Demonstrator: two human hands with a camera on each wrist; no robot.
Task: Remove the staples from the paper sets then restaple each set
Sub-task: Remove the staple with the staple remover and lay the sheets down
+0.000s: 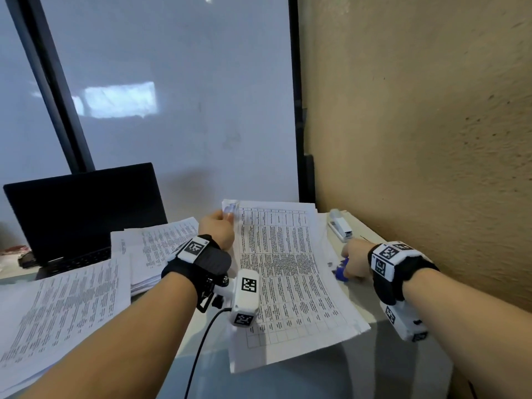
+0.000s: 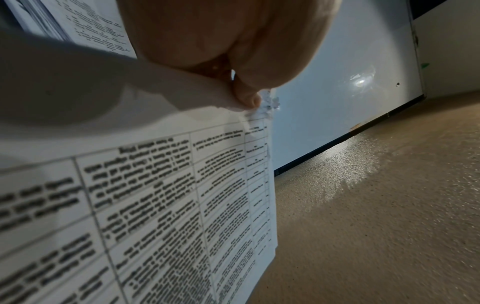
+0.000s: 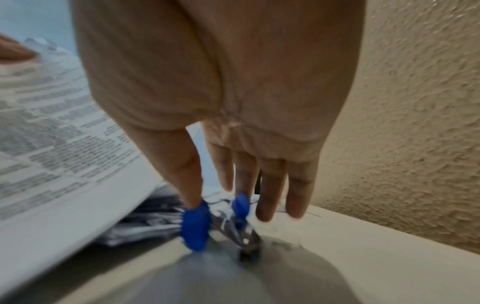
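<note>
Both forearms reach in from the near edge, each strapped with a black wrist mount carrying white marker blocks. Between them lies the paper set [image 1: 288,272], a printed table sheet resting on the pale worktop [image 1: 388,355] with its far left corner lifted. That corner is pinched in the grip of the left hand [image 1: 218,228], thumb and fingertip closed tight on a torn, frayed patch where a staple likely sat; holding it up seems meant to keep the sheets aligned and present the corner for fastening. Whether a staple is in it I cannot tell. The right hand [image 1: 354,260] is down at the worktop beside the set's right edge, thumb and middle finger nipping the blue pads of a staple remover [image 3: 205,222] whose metal claws point down to the surface, the other fingers straight and spread; I judge it is being put down or picked up, and the blur does not settle which. Just beyond that hand a white stapler [image 1: 339,224] lies near the wall, handy for restapling. More printed sheets [image 1: 149,249] are heaped on the left, beside a dark open laptop [image 1: 83,208]. Behind stands a frosted glass panel [image 1: 172,96] in a black frame, and a rough tan plaster wall [image 1: 417,125] closes the right side.
</note>
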